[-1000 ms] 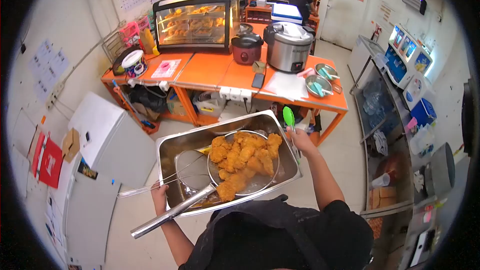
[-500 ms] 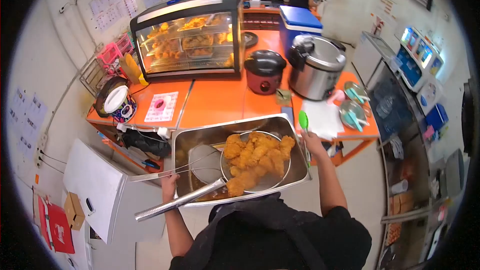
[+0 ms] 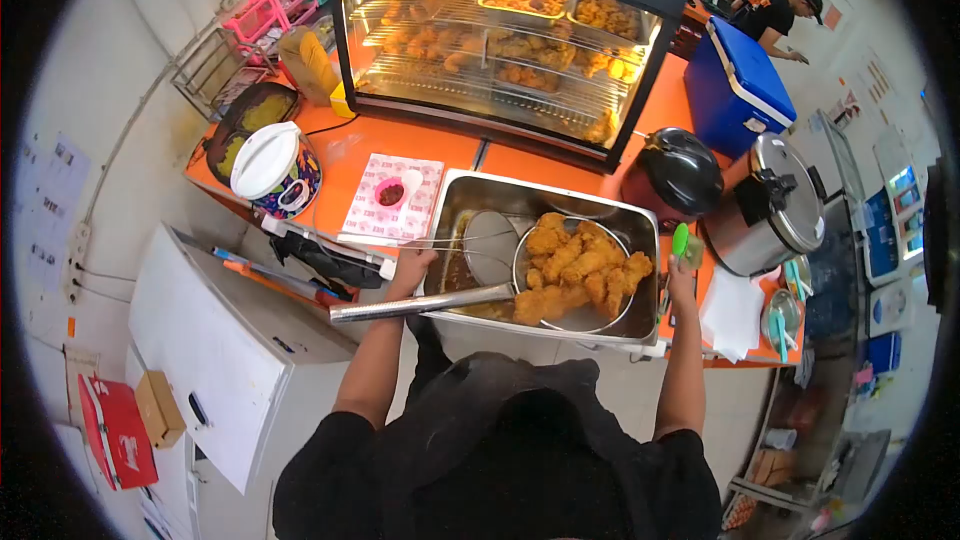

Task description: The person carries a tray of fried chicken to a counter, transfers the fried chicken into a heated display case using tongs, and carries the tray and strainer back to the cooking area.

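Note:
A steel tray [image 3: 640, 335] is held level between my two hands, its far side over the orange counter. Inside it, a round strainer holds fried chicken [image 3: 580, 265]; its thick metal handle [image 3: 425, 303] sticks out to the left. Beside that lies a flat wire skimmer [image 3: 490, 248], whose thin handle crosses the left rim. My left hand [image 3: 412, 265] is closed on the tray's left end, under the handles. At the right end, my right hand [image 3: 683, 275] grips the tray along with green-tipped tongs [image 3: 680, 239].
On the orange counter [image 3: 415, 145] stand a lit glass food warmer [image 3: 500, 50], a white-lidded bucket [image 3: 277, 170], a dark red cooker [image 3: 673, 175], a steel cooker [image 3: 765, 205] and a blue cooler [image 3: 738, 90]. A person [image 3: 775, 18] works at the back right. A white freezer [image 3: 215, 340] is at left.
The counter and warmer now appear much nearer, and the view has turned left. The tray has moved up to the counter with its contents, both hands still on it.

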Tool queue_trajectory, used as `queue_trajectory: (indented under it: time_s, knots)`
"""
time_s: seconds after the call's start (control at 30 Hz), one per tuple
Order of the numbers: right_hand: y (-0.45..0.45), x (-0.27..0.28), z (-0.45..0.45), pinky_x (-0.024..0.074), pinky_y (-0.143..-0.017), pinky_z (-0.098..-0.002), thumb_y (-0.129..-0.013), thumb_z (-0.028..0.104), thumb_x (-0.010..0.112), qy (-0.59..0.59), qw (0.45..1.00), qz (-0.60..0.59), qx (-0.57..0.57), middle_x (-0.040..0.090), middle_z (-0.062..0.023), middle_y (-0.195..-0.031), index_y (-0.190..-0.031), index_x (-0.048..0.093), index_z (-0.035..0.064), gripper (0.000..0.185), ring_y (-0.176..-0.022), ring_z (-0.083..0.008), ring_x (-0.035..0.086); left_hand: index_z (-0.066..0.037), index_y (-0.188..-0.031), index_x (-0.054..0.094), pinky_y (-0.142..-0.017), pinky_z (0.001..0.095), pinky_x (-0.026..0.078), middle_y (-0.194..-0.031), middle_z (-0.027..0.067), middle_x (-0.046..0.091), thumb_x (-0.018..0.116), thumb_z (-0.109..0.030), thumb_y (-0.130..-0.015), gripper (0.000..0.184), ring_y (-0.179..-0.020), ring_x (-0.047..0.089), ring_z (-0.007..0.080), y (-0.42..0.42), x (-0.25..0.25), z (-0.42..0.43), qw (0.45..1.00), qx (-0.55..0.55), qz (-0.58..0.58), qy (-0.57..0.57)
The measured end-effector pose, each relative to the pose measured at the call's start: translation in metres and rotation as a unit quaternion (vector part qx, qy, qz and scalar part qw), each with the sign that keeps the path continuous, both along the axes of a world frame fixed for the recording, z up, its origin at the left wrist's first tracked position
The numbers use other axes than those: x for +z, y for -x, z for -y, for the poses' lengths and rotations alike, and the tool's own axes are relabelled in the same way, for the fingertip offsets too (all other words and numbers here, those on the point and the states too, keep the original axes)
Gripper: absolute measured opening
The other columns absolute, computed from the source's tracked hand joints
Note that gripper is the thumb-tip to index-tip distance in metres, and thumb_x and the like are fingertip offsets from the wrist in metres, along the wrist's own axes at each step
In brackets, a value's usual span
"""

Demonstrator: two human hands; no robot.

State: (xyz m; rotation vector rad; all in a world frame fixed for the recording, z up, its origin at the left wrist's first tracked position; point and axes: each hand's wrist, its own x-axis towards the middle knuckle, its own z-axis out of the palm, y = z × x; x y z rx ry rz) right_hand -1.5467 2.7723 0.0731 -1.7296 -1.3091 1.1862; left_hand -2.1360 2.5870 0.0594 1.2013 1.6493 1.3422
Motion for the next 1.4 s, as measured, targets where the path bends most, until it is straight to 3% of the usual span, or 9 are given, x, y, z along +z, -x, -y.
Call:
queue_trajectory:
  time_s: [0.27,0.5,0.6,0.73,0.83,0.97,1.1,1.23,1.4]
  knots:
    - [0.119,-0.038,-0.036,0.0445,-0.06,-0.034,-0.101,0.061,0.053,-0.001,0.99,0.094,-0.11,0.057,-0.0039,-0.07,-0.089,0.063,0.0035,0.06,-0.066,-0.0145,0.056,0.005,-0.106,0.072,-0.076,0.0375,0.053,-0.086,0.0162,0.073,0.063,-0.017,-0.083,0.033,-0.079,0.068,0.0205,0.13,-0.052,-0.102,0.998,-0.044,0.017,0.049]
    - [0.205,-0.019,-0.043,0.0418,-0.056,-0.0352,-0.103,0.057,0.053,-0.05,0.985,0.107,-0.125,0.058,-0.0059,-0.072,-0.092,0.059,0.0027,0.055,-0.062,-0.0151,0.057,0.003,-0.103,0.072,-0.07,0.0299,0.05,-0.086,0.0048,0.071,0.066,-0.01,-0.091,0.019,-0.078,0.062,0.0104,0.193,-0.057,-0.139,0.986,-0.094,0.118,0.064]
    - [0.212,-0.005,-0.031,0.0445,-0.058,-0.0351,-0.105,0.05,0.054,-0.261,0.851,0.426,-0.16,0.061,-0.0078,-0.078,-0.101,0.06,0.0021,0.049,-0.064,-0.016,0.058,-0.003,-0.095,0.062,-0.066,0.0267,0.046,-0.076,-0.004,0.056,0.068,-0.013,-0.096,0.012,-0.072,0.054,0.0075,0.218,-0.096,-0.141,0.974,-0.159,0.148,0.058]
    - [0.241,0.071,0.024,0.0517,-0.063,-0.0321,-0.107,0.039,0.055,-0.18,0.955,0.078,-0.224,0.056,-0.0048,-0.08,-0.115,0.057,0.0039,0.036,-0.069,-0.0137,0.06,-0.008,-0.102,0.056,-0.065,0.0261,0.046,-0.083,-0.0033,0.054,0.061,-0.026,-0.103,0.018,-0.073,0.052,0.0066,0.247,-0.07,-0.086,0.943,-0.222,0.23,0.097]
    - [0.284,0.14,0.071,0.0462,-0.052,-0.0292,-0.105,0.041,0.058,-0.092,0.96,-0.047,-0.262,0.05,0.0003,-0.076,-0.116,0.055,0.0066,0.036,-0.057,-0.0083,0.051,-0.002,-0.111,0.064,-0.075,0.0348,0.054,-0.09,0.0052,0.066,0.065,-0.022,-0.098,0.024,-0.082,0.062,0.0175,0.312,-0.09,-0.011,0.948,-0.254,-0.129,0.139]
    - [0.302,0.164,0.112,0.0417,-0.047,-0.0263,-0.103,0.04,0.063,-0.019,0.958,-0.095,-0.269,0.048,0.0026,-0.075,-0.115,0.055,0.0087,0.035,-0.053,-0.0066,0.047,-0.002,-0.105,0.07,-0.081,0.0403,0.054,-0.097,0.0138,0.073,0.056,-0.026,-0.094,0.03,-0.087,0.071,0.0278,0.363,0.068,0.011,0.805,-0.245,-0.254,0.477]
    - [0.29,0.159,0.12,0.0435,-0.049,-0.0258,-0.1,0.03,0.066,0.001,0.975,-0.134,-0.18,0.051,0.0006,-0.081,-0.123,0.053,0.0084,0.034,-0.059,-0.0082,0.052,-0.003,-0.103,0.07,-0.071,0.0335,0.05,-0.077,0.0071,0.063,0.057,-0.037,-0.102,0.036,-0.076,0.062,0.0159,0.356,0.199,-0.048,0.967,-0.033,-0.131,0.216]
    - [0.289,0.164,0.121,0.0481,-0.057,-0.0266,-0.099,0.025,0.068,0.012,0.987,-0.14,-0.082,0.064,-0.0048,-0.095,-0.12,0.051,0.0077,0.033,-0.066,-0.0116,0.06,-0.002,-0.128,0.062,-0.081,0.0287,0.052,-0.112,0.0057,0.066,0.063,-0.017,-0.101,0.031,-0.085,0.063,0.0145,0.371,0.173,-0.197,0.989,-0.005,-0.045,-0.138]
    - [0.286,0.173,0.134,0.0453,-0.055,-0.0245,-0.102,0.027,0.064,0.015,0.997,-0.049,-0.063,0.068,-0.006,-0.099,-0.118,0.05,0.0099,0.027,-0.067,-0.011,0.062,-0.001,-0.154,0.037,-0.09,0.0359,0.054,-0.136,0.0251,0.058,0.063,-0.018,-0.094,0.067,-0.103,0.07,0.0279,0.384,0.142,-0.34,0.995,0.073,-0.063,-0.012]
